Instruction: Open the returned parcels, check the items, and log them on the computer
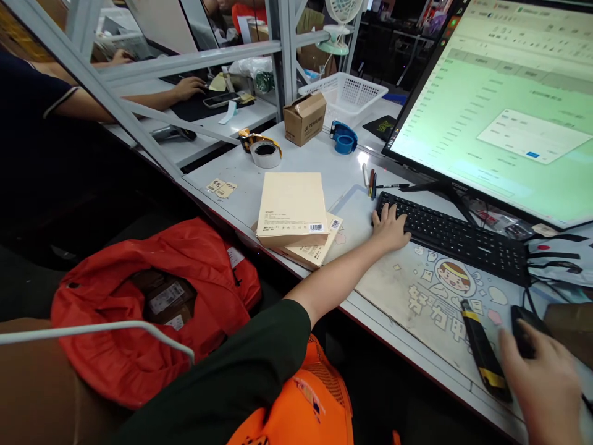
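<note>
My left hand (390,226) lies open on the left end of a black keyboard (456,238), fingers spread over the keys. My right hand (545,384) is at the lower right, curled over a black mouse (522,326). A black and yellow box cutter (483,354) lies just left of that hand on a cartoon desk mat (430,303). Left of the keyboard, a flat beige box (291,207) rests on a second beige box (316,252). A large monitor (504,105) with a green screen stands behind the keyboard.
Behind the boxes are a tape roll (265,154), a brown carton (304,117), a blue tape dispenser (343,137), a white basket (345,93) and pens (370,180). A red bag (115,334) with parcels sits below the desk edge. Another person's hand (188,88) works beyond the metal frame.
</note>
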### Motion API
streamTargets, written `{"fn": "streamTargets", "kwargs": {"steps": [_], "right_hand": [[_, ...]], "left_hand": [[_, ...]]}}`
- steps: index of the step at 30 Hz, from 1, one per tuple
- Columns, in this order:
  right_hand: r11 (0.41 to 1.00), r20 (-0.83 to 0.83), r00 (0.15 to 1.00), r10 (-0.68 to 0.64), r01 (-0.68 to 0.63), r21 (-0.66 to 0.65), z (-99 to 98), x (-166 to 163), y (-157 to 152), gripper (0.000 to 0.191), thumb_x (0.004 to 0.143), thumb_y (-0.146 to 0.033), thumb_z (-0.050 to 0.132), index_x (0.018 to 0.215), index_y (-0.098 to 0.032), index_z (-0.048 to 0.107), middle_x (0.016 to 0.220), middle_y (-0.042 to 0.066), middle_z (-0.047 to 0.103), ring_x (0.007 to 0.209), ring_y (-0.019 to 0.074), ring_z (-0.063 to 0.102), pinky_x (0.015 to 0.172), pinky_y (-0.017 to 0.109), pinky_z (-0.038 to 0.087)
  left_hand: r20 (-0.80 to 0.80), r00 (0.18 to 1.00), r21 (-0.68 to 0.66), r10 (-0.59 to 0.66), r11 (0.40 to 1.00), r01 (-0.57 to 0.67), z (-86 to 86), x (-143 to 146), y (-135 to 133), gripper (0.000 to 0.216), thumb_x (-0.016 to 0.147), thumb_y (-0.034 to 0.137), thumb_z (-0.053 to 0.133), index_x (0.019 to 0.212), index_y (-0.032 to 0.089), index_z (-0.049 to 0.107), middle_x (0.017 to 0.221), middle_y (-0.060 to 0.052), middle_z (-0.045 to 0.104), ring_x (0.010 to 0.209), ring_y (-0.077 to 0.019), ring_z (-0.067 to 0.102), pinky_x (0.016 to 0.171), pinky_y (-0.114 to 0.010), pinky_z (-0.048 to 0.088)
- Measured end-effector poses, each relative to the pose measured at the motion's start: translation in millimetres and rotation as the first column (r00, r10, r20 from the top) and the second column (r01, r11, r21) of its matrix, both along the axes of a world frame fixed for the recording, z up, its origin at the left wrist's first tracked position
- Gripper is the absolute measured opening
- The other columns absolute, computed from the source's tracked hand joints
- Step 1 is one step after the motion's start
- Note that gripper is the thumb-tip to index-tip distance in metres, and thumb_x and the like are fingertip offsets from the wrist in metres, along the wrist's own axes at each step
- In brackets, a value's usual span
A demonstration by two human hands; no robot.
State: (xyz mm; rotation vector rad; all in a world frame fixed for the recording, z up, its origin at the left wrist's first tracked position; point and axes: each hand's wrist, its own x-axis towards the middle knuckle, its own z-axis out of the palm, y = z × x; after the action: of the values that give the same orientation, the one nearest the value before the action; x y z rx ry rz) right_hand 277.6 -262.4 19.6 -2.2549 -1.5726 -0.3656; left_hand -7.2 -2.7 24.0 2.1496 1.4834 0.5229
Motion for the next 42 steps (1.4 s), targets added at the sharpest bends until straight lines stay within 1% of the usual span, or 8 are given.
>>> {"fn": "streamTargets", "kwargs": {"steps": [4, 7, 13, 19, 25, 35, 39, 42], "right_hand": [[0.950, -0.039, 0.999, -0.006, -0.007, -0.313, -7.5, -24, -30, 0.074, 0.091, -0.073, 0.053, 0.143, -0.022, 0.065, 0.122, 0.018, 0.071, 0.112, 0.0424, 0.068, 0.091, 0.056, 0.056], [0.924, -0.042, 0.999, -0.031, 0.012, -0.383, -16.1, -30, -37, 0.076, 0.094, -0.072, 0.046, 0.144, -0.017, 0.063, 0.124, 0.019, 0.071, 0.112, 0.0440, 0.069, 0.089, 0.058, 0.057], [0.957, -0.072, 0.977, 0.202, -0.212, -0.196, -18.4, -49, -24, 0.065, 0.098, -0.062, 0.047, 0.137, -0.014, 0.065, 0.122, 0.018, 0.073, 0.115, 0.0384, 0.070, 0.100, 0.055, 0.057], [0.780, -0.101, 0.791, 0.604, -0.612, -0.132, -13.8, -76, -3, 0.044, 0.102, -0.046, 0.055, 0.136, -0.019, 0.065, 0.124, 0.013, 0.074, 0.114, 0.0304, 0.071, 0.101, 0.048, 0.057], [0.692, -0.162, 0.712, 0.683, -0.702, -0.170, -8.1, -80, 10, 0.044, 0.100, -0.042, 0.057, 0.140, -0.023, 0.064, 0.138, 0.012, 0.069, 0.129, 0.0324, 0.065, 0.110, 0.054, 0.052], [0.969, -0.090, 0.967, 0.238, -0.243, -0.049, -12.8, 19, 84, 0.064, 0.087, -0.065, 0.048, 0.122, -0.018, 0.074, 0.133, 0.016, 0.070, 0.129, 0.0386, 0.064, 0.119, 0.051, 0.048], [0.994, -0.073, 0.997, -0.014, 0.005, -0.109, -22.9, 69, 126, 0.086, 0.087, -0.066, 0.041, 0.137, -0.002, 0.067, 0.145, 0.030, 0.059, 0.149, 0.0435, 0.046, 0.127, 0.054, 0.036], [0.974, -0.006, 0.990, -0.139, 0.136, -0.180, -28.0, 97, 155, 0.097, 0.091, -0.069, 0.039, 0.144, 0.010, 0.058, 0.142, 0.042, 0.056, 0.144, 0.0504, 0.050, 0.114, 0.062, 0.045]], "left_hand": [[0.000, 1.000, 0.010, -0.001, 1.000, 0.001, -2.4, 1, 1, 0.064, 0.098, 0.047, 0.054, 0.157, 0.023, 0.048, 0.179, -0.012, 0.019, 0.168, -0.0336, 0.005, 0.134, -0.065, 0.010], [0.003, 1.000, -0.001, -0.006, 1.000, 0.006, -2.8, 1, 2, 0.064, 0.098, 0.047, 0.054, 0.157, 0.023, 0.048, 0.179, -0.012, 0.019, 0.168, -0.0340, 0.004, 0.134, -0.065, 0.010], [0.023, 1.000, 0.003, -0.005, 1.000, 0.005, -2.5, 1, 1, 0.064, 0.098, 0.046, 0.055, 0.157, 0.022, 0.049, 0.178, -0.013, 0.019, 0.167, -0.0348, 0.005, 0.134, -0.065, 0.010], [0.033, 0.999, -0.001, -0.005, 1.000, 0.005, -2.2, 1, 3, 0.062, 0.098, 0.046, 0.055, 0.154, 0.021, 0.053, 0.178, -0.014, 0.021, 0.167, -0.0353, 0.007, 0.133, -0.065, 0.012], [0.026, 1.000, 0.015, 0.017, 1.000, -0.017, -2.5, 1, 3, 0.058, 0.098, 0.047, 0.055, 0.151, 0.023, 0.056, 0.177, -0.012, 0.024, 0.167, -0.0336, 0.010, 0.133, -0.064, 0.016], [0.046, 0.999, 0.013, -0.001, 1.000, 0.000, -1.5, 0, 2, 0.058, 0.099, 0.042, 0.055, 0.152, 0.020, 0.055, 0.176, -0.015, 0.023, 0.166, -0.0351, 0.008, 0.133, -0.066, 0.014], [0.040, 0.999, 0.036, 0.031, 0.999, -0.032, -2.5, 0, 3, 0.057, 0.097, 0.042, 0.056, 0.151, 0.021, 0.056, 0.176, -0.015, 0.025, 0.166, -0.0353, 0.010, 0.132, -0.067, 0.016], [0.028, 0.997, 0.036, 0.068, 0.997, -0.069, -1.6, -1, 2, 0.059, 0.097, 0.042, 0.057, 0.153, 0.021, 0.054, 0.176, -0.014, 0.025, 0.166, -0.0353, 0.012, 0.132, -0.066, 0.018]]}}
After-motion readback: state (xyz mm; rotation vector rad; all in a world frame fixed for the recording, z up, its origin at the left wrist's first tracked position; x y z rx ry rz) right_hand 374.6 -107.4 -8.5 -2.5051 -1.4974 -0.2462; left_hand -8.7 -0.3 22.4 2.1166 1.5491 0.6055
